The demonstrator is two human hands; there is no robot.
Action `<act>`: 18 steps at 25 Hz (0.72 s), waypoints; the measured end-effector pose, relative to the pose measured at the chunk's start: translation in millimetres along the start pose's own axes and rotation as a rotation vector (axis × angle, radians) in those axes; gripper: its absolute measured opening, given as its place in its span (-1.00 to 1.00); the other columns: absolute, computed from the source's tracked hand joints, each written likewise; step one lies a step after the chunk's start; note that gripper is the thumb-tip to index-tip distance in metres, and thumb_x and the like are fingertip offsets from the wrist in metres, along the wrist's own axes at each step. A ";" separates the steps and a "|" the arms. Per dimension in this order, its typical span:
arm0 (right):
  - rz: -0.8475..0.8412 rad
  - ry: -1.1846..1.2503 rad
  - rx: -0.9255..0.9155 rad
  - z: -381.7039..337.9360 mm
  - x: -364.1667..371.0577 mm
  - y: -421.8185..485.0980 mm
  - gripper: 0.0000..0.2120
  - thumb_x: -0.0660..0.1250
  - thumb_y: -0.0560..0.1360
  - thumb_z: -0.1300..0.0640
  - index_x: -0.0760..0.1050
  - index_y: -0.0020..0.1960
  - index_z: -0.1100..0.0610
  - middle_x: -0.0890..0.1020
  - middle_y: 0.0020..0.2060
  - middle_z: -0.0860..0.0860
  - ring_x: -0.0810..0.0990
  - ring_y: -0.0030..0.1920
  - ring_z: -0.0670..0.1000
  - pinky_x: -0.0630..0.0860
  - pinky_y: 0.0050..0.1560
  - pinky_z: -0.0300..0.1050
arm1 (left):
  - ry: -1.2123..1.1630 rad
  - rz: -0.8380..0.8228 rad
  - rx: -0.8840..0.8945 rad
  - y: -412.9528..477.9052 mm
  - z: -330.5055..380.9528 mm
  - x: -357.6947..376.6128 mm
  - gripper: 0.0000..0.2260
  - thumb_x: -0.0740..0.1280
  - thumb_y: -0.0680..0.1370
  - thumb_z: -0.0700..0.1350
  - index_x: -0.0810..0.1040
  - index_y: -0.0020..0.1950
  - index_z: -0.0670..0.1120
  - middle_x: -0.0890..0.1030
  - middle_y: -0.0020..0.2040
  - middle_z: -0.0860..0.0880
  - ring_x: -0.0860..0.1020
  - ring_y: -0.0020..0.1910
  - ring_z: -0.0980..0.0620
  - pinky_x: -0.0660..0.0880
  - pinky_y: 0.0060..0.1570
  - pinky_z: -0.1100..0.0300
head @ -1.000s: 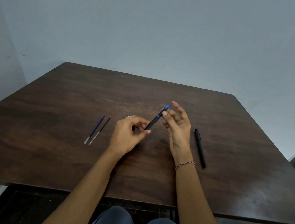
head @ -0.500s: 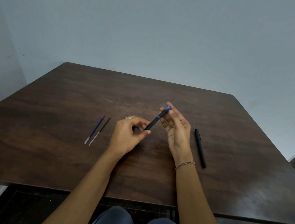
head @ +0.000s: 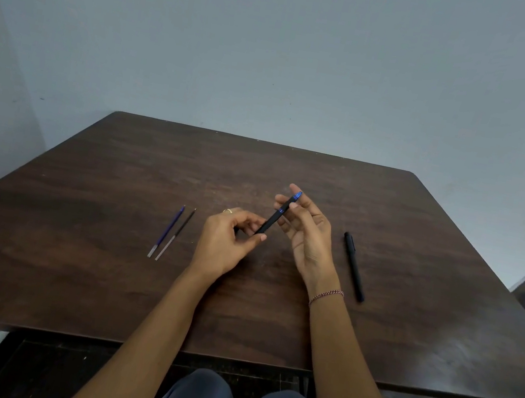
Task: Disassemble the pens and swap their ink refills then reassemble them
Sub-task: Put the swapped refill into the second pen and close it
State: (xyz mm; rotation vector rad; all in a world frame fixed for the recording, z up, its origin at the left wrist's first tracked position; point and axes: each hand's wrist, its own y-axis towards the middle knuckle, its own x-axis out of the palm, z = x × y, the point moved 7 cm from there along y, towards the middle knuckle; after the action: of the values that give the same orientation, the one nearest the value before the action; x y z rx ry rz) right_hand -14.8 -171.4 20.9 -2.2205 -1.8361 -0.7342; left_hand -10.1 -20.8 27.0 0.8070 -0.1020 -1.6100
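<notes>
Left hand (head: 225,244) is gripping the lower barrel of the blue-tipped pen (head: 273,219), holding it tilted above the table (head: 68,270). Right hand (head: 310,238) is pinching its tip end. Blue refill (head: 168,231) and black refill (head: 179,231) are lying side by side to the left, so I judge both are out. Black pen (head: 354,266) is lying to the right, untouched. Swapping and reassembling are still pending. Can't tell if the barrels are empty.

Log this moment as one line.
left hand: grips blue-tipped pen low | right hand: pinches its blue end | blue refill, black refill: side by side on table | black pen: on table
</notes>
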 end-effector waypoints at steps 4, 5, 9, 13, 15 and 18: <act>0.002 -0.035 -0.010 0.2 -0.2 -0.4 -0.70 0.21 0.54 0.38 0.53 0.17 0.11 0.69 -0.15 0.05 0.67 -0.05 -0.01 0.58 -0.05 -0.18 | 0.009 -0.005 -0.001 0.0 0.3 -0.7 -0.77 0.50 0.38 -0.21 0.63 -0.03 0.00 0.54 -0.20 0.20 0.52 -0.15 0.32 0.43 -0.16 0.49; 0.008 -0.046 -0.014 0.1 -1.0 -0.5 -0.70 0.23 0.54 0.39 0.54 0.16 0.10 0.69 -0.15 0.04 0.67 -0.05 -0.01 0.58 -0.05 -0.18 | 0.011 -0.005 0.001 0.0 0.3 -0.5 -0.78 0.50 0.38 -0.21 0.63 -0.02 0.00 0.54 -0.20 0.19 0.52 -0.15 0.32 0.43 -0.16 0.49; 0.032 -0.092 -0.017 -0.3 -1.2 -0.5 -0.70 0.34 0.47 0.36 0.55 0.14 0.08 0.67 -0.20 -0.03 0.65 -0.10 -0.06 0.59 -0.02 -0.16 | -0.008 0.012 0.009 0.1 -0.3 -1.1 -0.78 0.51 0.37 -0.22 0.65 -0.03 -0.04 0.55 -0.20 0.18 0.54 -0.18 0.29 0.42 -0.19 0.49; 0.012 -0.025 -0.008 1.1 -0.5 0.9 -0.68 0.29 0.50 0.37 0.52 0.20 0.11 0.66 -0.06 0.05 0.64 0.00 0.00 0.59 0.00 -0.14 | 0.004 0.000 0.008 -0.1 -0.5 -0.1 -0.78 0.50 0.38 -0.20 0.64 -0.01 -0.03 0.55 -0.19 0.19 0.54 -0.16 0.28 0.42 -0.18 0.50; -0.021 0.028 -0.013 0.2 0.4 0.9 -0.64 0.22 0.53 0.41 0.49 0.24 0.12 0.66 0.00 0.11 0.65 0.04 0.04 0.59 0.01 -0.12 | 0.008 -0.003 0.008 -0.4 0.2 -0.1 -0.78 0.50 0.38 -0.20 0.64 -0.01 -0.02 0.55 -0.19 0.19 0.53 -0.16 0.30 0.42 -0.18 0.51; -0.025 0.024 -0.028 -1.2 0.3 0.4 -0.59 0.19 0.52 0.46 0.48 0.24 0.09 0.68 -0.06 0.10 0.66 0.00 0.05 0.59 -0.02 -0.12 | 0.002 0.000 0.021 -0.5 1.4 -0.7 -0.78 0.50 0.37 -0.22 0.64 -0.02 -0.03 0.55 -0.19 0.19 0.53 -0.16 0.31 0.41 -0.18 0.51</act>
State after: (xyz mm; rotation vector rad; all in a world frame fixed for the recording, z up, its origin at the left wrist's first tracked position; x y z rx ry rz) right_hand -14.7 -171.8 22.2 -2.2000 -1.8570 -0.7919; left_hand -11.3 -20.6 28.1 0.8243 -0.1175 -1.6101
